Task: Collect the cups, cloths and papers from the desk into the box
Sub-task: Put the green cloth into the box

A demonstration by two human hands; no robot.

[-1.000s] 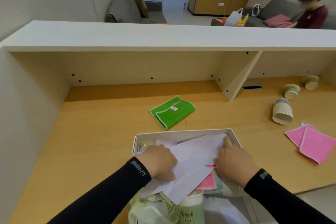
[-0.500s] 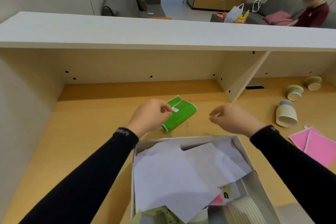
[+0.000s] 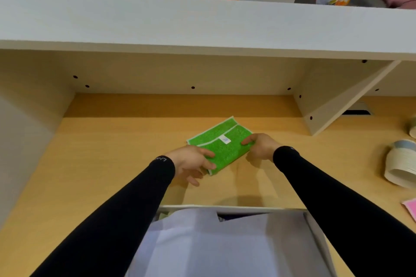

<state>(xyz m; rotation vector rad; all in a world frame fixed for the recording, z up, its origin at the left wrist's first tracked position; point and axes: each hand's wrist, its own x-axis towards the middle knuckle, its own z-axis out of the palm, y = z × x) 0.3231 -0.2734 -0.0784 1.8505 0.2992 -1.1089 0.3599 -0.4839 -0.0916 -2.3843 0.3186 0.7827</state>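
A folded green cloth [image 3: 221,145] with white trim and a small label lies on the wooden desk [image 3: 108,159]. My left hand [image 3: 191,161] grips its near left corner, fingers over the edge. My right hand [image 3: 258,146] pinches its right edge. Close in front of me stands the white box [image 3: 225,208], its top covered by white papers [image 3: 216,245]. A stack of paper cups [image 3: 401,164] lies on its side at the right. A pink cloth [image 3: 410,208] shows at the right edge.
A white shelf [image 3: 202,27] overhangs the back of the desk, carried by a slanted bracket [image 3: 342,103]. Another cup [image 3: 413,127] sits at the far right edge. A side wall [image 3: 24,141] bounds the desk on the left.
Both hands left the papers in the box and reached forward to the green cloth, now holding it at both sides. The camera tilted down and closer.
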